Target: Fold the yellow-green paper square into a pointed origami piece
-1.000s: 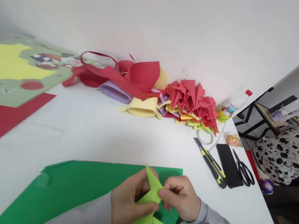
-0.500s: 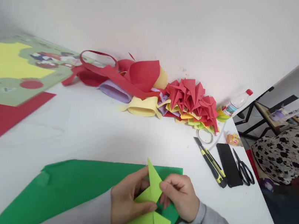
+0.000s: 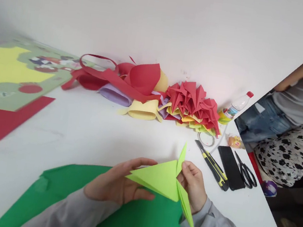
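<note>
A lime-green origami piece (image 3: 159,175), folded with a wide pointed part and two narrow flaps, is held up above a large dark green paper sheet (image 3: 141,218). My right hand (image 3: 194,182) pinches it where the narrow flaps meet, one flap pointing up and the other hanging down to the right. My left hand (image 3: 121,181) is at the wide part's left point, fingers stretched behind it and thumb spread apart below. The left hand does not appear to grip the paper; some of its fingers are hidden behind it.
Red, purple and yellow paper shapes (image 3: 145,76) and a stack of folded red pieces (image 3: 191,96) lie along the wall. At right are a bottle (image 3: 233,108), tape roll (image 3: 206,138), utility knife (image 3: 213,166), black case (image 3: 231,167) and scissors (image 3: 246,173). People (image 3: 299,97) stand beyond the table.
The lime-green origami piece has been lifted and turned, its wide part now pointing left. My left hand has loosened its grip and spread its fingers. Another person has appeared at the right.
</note>
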The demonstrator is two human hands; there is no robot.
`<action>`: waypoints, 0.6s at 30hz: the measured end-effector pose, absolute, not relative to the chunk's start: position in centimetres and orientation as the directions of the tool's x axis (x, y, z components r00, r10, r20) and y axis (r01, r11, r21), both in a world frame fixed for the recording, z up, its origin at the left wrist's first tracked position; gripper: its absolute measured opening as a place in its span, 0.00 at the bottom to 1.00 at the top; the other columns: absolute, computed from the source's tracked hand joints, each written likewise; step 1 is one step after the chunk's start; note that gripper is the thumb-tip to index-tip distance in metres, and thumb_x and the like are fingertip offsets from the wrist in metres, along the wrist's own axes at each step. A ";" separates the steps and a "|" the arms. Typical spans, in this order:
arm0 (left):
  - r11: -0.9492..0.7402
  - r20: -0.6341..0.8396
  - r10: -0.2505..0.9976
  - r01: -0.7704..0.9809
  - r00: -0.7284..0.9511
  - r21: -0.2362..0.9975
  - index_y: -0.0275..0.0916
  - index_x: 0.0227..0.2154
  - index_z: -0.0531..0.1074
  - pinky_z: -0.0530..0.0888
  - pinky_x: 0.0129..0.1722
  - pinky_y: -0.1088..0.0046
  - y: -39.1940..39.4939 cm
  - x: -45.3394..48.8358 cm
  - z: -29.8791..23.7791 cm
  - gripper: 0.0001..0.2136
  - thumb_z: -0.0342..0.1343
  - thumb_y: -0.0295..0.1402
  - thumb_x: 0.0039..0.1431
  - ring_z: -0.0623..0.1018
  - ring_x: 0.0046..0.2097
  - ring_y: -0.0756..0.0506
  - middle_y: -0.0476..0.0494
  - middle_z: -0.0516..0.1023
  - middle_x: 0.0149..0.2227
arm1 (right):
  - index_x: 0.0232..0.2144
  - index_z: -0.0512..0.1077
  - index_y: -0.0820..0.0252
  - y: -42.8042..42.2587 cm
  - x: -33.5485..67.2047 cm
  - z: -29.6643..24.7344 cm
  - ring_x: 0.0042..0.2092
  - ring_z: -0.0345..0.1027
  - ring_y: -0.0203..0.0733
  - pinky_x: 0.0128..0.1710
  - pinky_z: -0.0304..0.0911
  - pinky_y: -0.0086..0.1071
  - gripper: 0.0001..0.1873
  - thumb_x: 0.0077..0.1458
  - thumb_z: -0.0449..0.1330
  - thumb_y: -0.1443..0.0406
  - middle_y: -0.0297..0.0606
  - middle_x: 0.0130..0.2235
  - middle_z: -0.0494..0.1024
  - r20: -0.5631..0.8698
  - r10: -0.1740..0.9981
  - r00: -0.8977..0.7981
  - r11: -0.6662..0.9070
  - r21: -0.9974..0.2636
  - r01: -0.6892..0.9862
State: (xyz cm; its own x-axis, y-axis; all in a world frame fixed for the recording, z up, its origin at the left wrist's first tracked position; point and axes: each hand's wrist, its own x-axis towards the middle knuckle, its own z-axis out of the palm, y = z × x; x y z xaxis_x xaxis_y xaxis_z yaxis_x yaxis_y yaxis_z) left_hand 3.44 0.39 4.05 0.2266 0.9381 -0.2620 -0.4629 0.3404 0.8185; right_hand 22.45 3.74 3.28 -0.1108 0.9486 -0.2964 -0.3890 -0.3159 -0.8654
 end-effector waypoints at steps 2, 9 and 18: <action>0.360 -0.229 0.929 -0.571 0.291 0.737 0.46 0.40 0.78 0.77 0.35 0.65 0.1 4.1 3.9 0.23 0.63 0.56 0.47 0.82 0.40 0.40 0.49 0.83 0.38 | 0.28 0.69 0.61 3.8 22.4 3.2 0.16 0.63 0.29 0.16 0.57 0.20 0.25 0.39 0.74 0.50 0.26 0.16 0.71 -0.318 0.941 -0.120 -0.338 -0.839 -0.427; 0.399 -0.271 0.899 -0.388 0.345 0.831 0.36 0.32 0.79 0.76 0.33 0.70 -0.9 5.5 3.5 0.22 0.73 0.47 0.38 0.80 0.33 0.43 0.43 0.82 0.29 | 0.30 0.68 0.60 3.5 22.5 3.3 0.25 0.75 0.34 0.27 0.69 0.24 0.21 0.42 0.75 0.58 0.28 0.22 0.75 -0.195 0.961 -0.195 -0.264 -0.853 -0.451; 0.269 -0.218 0.952 -0.252 0.213 0.929 0.39 0.26 0.81 0.76 0.36 0.69 -0.8 4.8 4.7 0.21 0.69 0.53 0.40 0.79 0.34 0.41 0.43 0.82 0.30 | 0.27 0.71 0.61 3.0 22.7 2.7 0.23 0.71 0.36 0.26 0.66 0.28 0.19 0.44 0.74 0.56 0.32 0.21 0.77 -0.077 0.942 -0.327 -0.195 -0.917 -0.347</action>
State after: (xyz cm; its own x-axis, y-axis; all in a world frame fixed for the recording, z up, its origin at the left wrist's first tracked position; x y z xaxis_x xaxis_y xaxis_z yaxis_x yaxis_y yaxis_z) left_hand 4.80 -0.80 4.65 0.2128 0.9525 -0.2180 -0.2525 0.2691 0.9294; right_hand 22.67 3.04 2.71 -0.3266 0.9420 -0.0768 -0.3469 -0.1950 -0.9174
